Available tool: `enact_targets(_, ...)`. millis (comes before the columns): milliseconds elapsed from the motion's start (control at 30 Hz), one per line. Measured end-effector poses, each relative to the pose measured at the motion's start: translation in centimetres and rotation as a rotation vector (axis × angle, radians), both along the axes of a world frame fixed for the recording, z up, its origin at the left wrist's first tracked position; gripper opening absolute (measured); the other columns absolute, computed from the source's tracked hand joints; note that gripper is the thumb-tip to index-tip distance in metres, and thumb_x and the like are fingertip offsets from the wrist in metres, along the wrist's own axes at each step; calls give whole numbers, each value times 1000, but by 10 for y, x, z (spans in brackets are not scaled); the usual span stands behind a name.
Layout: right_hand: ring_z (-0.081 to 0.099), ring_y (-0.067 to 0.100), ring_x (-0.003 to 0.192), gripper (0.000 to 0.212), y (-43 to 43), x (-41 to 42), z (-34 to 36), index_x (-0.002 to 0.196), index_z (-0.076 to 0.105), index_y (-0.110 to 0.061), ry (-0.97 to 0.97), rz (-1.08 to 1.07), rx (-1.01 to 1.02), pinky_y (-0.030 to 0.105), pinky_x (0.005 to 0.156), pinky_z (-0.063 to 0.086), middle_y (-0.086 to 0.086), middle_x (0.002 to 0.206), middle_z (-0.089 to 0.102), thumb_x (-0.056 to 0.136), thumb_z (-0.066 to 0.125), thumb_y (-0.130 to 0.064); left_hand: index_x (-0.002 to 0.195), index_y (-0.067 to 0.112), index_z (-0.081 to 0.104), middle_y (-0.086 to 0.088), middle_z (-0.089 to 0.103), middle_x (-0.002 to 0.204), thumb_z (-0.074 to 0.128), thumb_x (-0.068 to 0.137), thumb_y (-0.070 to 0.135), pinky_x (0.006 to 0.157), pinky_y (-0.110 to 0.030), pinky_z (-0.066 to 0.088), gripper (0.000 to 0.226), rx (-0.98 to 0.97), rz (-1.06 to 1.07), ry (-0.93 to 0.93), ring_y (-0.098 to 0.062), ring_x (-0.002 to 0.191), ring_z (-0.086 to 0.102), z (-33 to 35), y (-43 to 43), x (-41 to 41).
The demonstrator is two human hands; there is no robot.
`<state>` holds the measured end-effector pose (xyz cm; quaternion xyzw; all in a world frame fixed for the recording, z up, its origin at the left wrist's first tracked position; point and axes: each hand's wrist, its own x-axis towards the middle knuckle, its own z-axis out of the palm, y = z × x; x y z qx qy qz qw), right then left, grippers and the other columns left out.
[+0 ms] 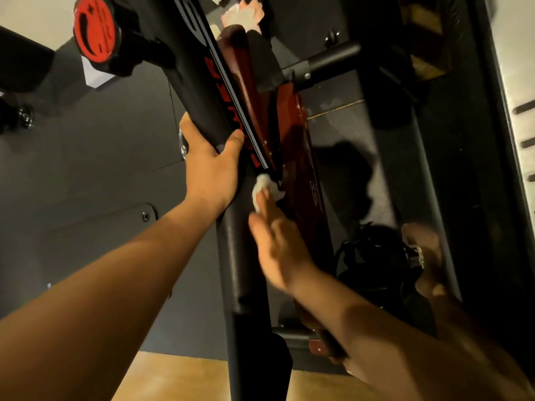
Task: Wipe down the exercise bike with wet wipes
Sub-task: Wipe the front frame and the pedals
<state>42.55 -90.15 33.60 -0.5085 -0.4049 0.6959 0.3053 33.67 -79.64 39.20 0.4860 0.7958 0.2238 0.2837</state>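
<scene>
Straight, slightly blurred fingers (267,205) of the right hand (279,244) are pressed onto a crumpled white wet wipe (265,185). The wipe is held against the lower end of the slanted black frame tube with red lettering (199,91) of the exercise bike, just beside the dark red flywheel cover (296,134). Higher up, the tube is grasped by the left hand (210,169), with the thumb (233,143) curled over its near face and the fingers wrapped round its far side. A round red and black knob (94,30) is seen at the top left, a black pedal (373,256) at the lower right, and a light wooden floor (179,377) below.
</scene>
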Motion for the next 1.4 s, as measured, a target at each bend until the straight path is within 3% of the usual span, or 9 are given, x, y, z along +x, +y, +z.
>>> enact_targets(167,16,13,147,53,93,-19,-23,151,28,-12,124,-210,-176,29,122,6,3,160,20,102,40,-29,139,21,29,-2,61,119,59,96,29,67,-3,45,54,-2,37,-31,9,82,62,1,0,0)
enact_targets(433,15,18,148,56,-151,-4,84,151,22,-3,166,-128,212,25,119,18,8,161,15,106,18,-36,122,23,40,9,66,107,61,95,26,94,-27,53,35,-24,76,-126,-1,96,65,7,0,4)
enact_targets(533,12,10,148,57,-84,-10,65,152,22,-16,-60,-142,182,19,119,9,1,161,14,103,27,-43,122,21,41,10,65,104,61,95,26,89,-21,53,34,-25,77,-141,2,92,64,8,-2,4)
enact_targets(733,1,11,149,68,11,-20,31,156,6,-19,-96,-91,-61,16,116,-3,1,163,0,101,32,-50,117,22,45,9,65,101,63,92,26,87,-26,55,31,-24,84,-156,-1,90,65,6,-1,2)
enact_targets(833,-1,-1,142,71,-60,-4,63,155,-1,-27,-174,12,-8,-7,96,-13,-7,161,-7,96,26,-57,120,20,44,8,65,104,63,93,25,88,-26,55,34,-29,77,-150,-3,93,65,6,0,1)
enact_targets(900,2,-10,137,71,-90,2,73,155,3,-27,-120,3,0,-11,91,-5,-9,161,-1,94,26,-55,120,21,44,8,65,105,63,93,25,87,-24,55,34,-33,75,-140,-2,93,65,6,0,1)
enact_targets(1200,12,17,149,63,26,-19,1,155,11,-29,-85,-100,-263,40,122,10,-1,162,11,100,28,-55,116,20,42,9,64,103,63,92,27,82,-17,53,33,-35,44,-30,2,89,63,9,0,1)
enact_targets(1300,16,8,147,65,-21,-12,26,154,21,-28,-68,-132,-185,36,121,16,-6,161,18,97,34,-56,120,16,42,9,64,102,63,92,27,81,-14,52,37,-11,35,-25,4,87,63,10,0,6)
enact_targets(1400,6,-4,146,67,-100,1,67,155,16,-22,-121,-75,57,15,118,5,-9,162,9,97,34,-50,124,13,43,7,64,109,64,90,31,84,-11,49,44,40,11,8,6,87,62,0,-3,6)
